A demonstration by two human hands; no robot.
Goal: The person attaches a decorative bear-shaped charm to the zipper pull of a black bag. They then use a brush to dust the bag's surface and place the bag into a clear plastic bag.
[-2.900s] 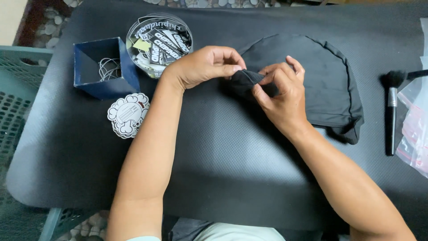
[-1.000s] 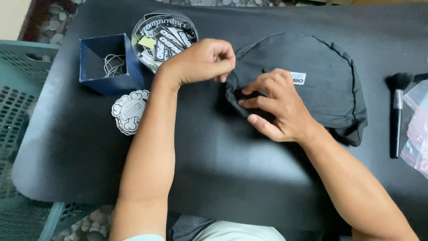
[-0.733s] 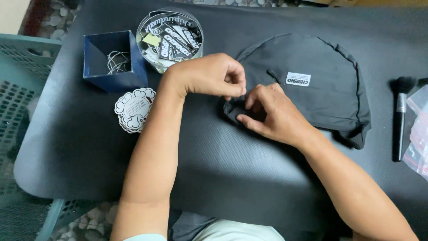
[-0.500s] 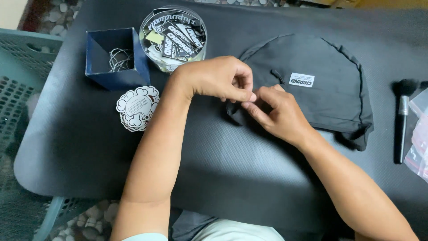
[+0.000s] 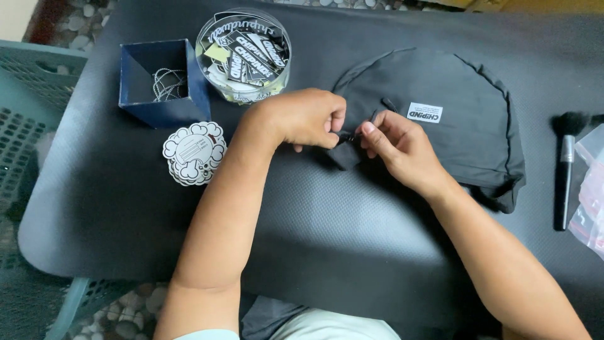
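A black fabric cap with a small white label lies on the black table. My left hand and my right hand meet at the cap's near left edge. Both pinch a small black strap or tab of the cap between fingertips. The exact piece under my fingers is partly hidden.
A round clear tub of black and white tags and a dark blue open box with thin chains stand at the back left. A stack of white cloud-shaped tags lies near them. A black brush and clear bags lie at the right edge.
The cap was turned so its white label shows. My right hand moved off the cap's body to its left edge, and both hands closed together on the small tab.
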